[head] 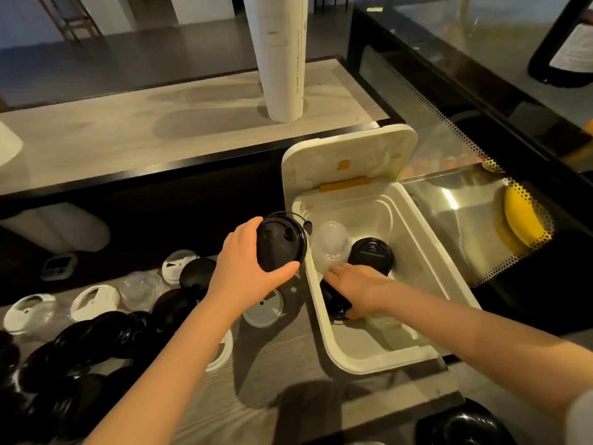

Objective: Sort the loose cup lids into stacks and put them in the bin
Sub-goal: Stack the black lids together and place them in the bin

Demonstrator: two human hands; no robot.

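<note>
Partly done. Left grip point(244, 268) is clamped on black lids point(280, 242) at bin point(369, 358) rim, right grip point(362, 289) on black stack point(335, 305) inside, beside clear stack point(330, 247). Many loose lids point(96, 332) are left on worktop point(272, 364).

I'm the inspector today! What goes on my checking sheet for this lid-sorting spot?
Surface: wood-grain counter, lids scattered on it.
Job's things: white bin, lid open, holds clear dome lids and an upright black stack; loose black lids, white lids, clear lids at left.
Clutter: tall white wrapped stack behind.
Grippers: left hand grips a black lid bundle by the bin's rim; right hand holds a lying black stack inside.
Cables: nothing seen.
Surroundings: glass display case at right.
</note>
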